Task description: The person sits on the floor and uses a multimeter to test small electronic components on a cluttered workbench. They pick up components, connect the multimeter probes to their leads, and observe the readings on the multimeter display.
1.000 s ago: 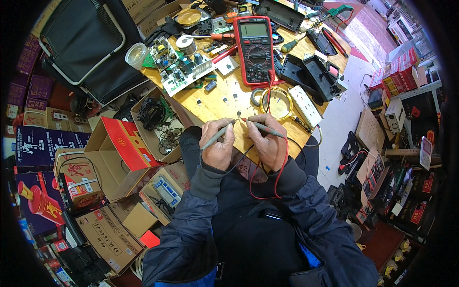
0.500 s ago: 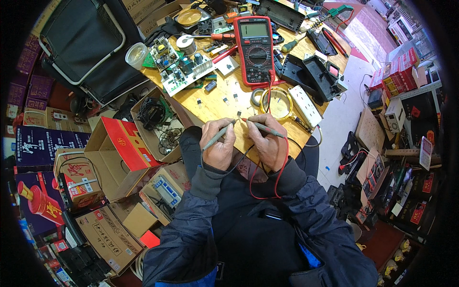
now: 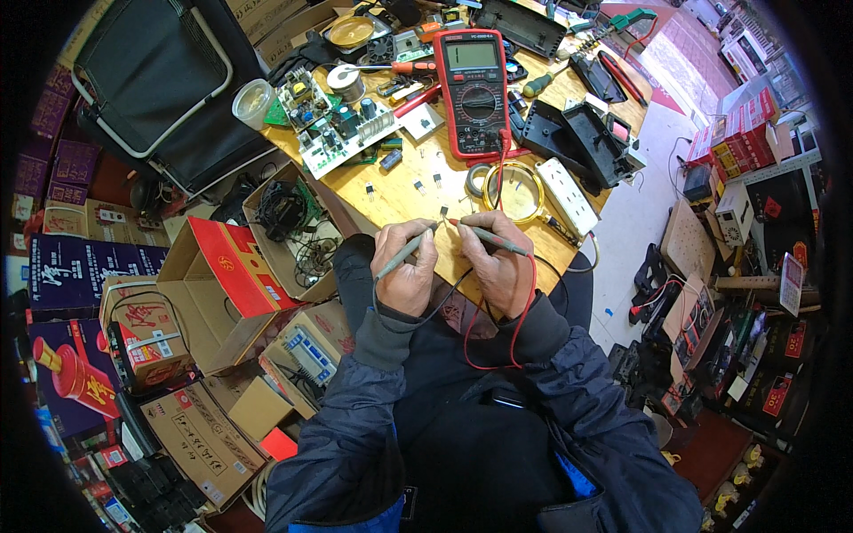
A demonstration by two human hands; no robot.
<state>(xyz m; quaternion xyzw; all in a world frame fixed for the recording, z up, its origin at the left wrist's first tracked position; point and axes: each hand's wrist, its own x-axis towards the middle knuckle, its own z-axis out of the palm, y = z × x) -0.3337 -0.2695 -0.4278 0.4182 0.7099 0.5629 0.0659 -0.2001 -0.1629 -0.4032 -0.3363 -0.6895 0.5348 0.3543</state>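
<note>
Both my hands rest at the near edge of the wooden table [image 3: 355, 197], each closed on a grey-green test probe. My left hand [image 3: 404, 271] grips one probe [image 3: 402, 258], its tip angled up to the right. In my right hand [image 3: 499, 266] is the other probe [image 3: 494, 238], with a red lead and its tip angled left. Between the tips stands a small black three-legged transistor [image 3: 444, 211]; whether both tips touch its legs is too small to tell. Beyond lies a red multimeter [image 3: 474, 93] with its display lit. Several similar transistors [image 3: 370, 190] lie nearby.
Left of the meter are a circuit board [image 3: 342, 133] and a solder spool [image 3: 346, 83]. A yellow-rimmed magnifier [image 3: 526, 197], a white power strip [image 3: 569, 197] and an open black case [image 3: 582, 147] lie on the right. Open cartons [image 3: 213, 302] stand at floor level, left.
</note>
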